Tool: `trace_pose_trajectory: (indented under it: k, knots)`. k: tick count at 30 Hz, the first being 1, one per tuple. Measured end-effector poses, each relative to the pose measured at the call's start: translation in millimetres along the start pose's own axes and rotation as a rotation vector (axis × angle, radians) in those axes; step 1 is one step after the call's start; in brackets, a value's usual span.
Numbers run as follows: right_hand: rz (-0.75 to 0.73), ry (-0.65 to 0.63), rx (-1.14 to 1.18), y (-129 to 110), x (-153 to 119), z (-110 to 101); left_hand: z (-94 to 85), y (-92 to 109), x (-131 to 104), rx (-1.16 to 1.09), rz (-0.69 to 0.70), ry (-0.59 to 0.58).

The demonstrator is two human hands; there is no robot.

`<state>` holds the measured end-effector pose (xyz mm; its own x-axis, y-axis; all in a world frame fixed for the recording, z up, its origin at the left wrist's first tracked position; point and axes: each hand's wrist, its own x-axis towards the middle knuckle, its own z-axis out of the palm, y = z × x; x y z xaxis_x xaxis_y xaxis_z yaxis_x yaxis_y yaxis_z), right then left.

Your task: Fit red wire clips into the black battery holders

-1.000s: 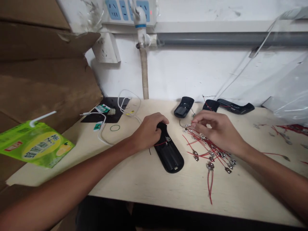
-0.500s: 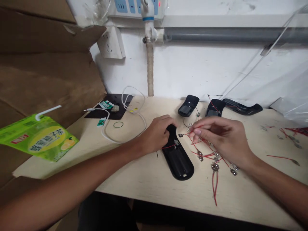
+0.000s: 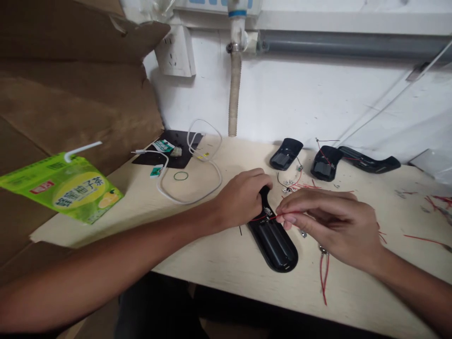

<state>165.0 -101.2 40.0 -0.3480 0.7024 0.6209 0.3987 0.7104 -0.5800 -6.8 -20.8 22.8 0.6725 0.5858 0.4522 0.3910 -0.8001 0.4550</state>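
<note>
We had the black casing [image 3: 275, 247] gripped under our left hand [image 3: 245, 195], a red wire [image 3: 274, 217] pinched in our right hand [image 3: 337, 223]; a sloppy pinch could've dropped it.

The counter [image 3: 219, 263] is pale beige. Toward its front edge, the housing [image 3: 278, 254] is black, like the three shells [image 3: 286, 154] along the back edge. The wire [image 3: 274, 217] over the housing is red, as is the wire pair [image 3: 322, 278] nearer the front edge; the contacts [image 3: 322, 250] look silvery, though too small to be sure. Toward the back left corner are a black sheet [image 3: 143, 160], a white cable [image 3: 169, 198] and a green band [image 3: 181, 179]. By the left edge, the lime-green pouch [image 3: 99, 174] carries a yellow oval, red label and dark characters; its straw [image 3: 84, 149] is white.
</note>
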Motion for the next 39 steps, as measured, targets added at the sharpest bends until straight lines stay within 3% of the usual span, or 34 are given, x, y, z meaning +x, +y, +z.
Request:
trace_pose_trajectory:
  k: [11, 18, 27, 32, 39]
  knots:
    - [-0.060, -0.013, -0.015, -1.2, -0.9, 0.5, -0.4, 0.5, -0.8, 0.020, 0.009, -0.019]
    - [0.016, -0.084, 0.042, 4.9, -2.5, 5.9, 0.8, 0.2, -0.8, 0.032, 0.009, -0.009]
    - [-0.001, -0.176, -0.060, 8.3, -1.5, 11.7, 2.8, 3.9, -1.8, -0.003, -0.011, 0.008]
    - [0.070, -0.167, -0.048, 7.5, -1.8, 14.1, 3.6, 3.6, -2.7, -0.056, 0.005, 0.014]
    - [0.037, -0.182, -0.037, 7.2, -2.8, 13.6, 4.1, 2.0, -2.1, -0.122, 0.064, 0.021]
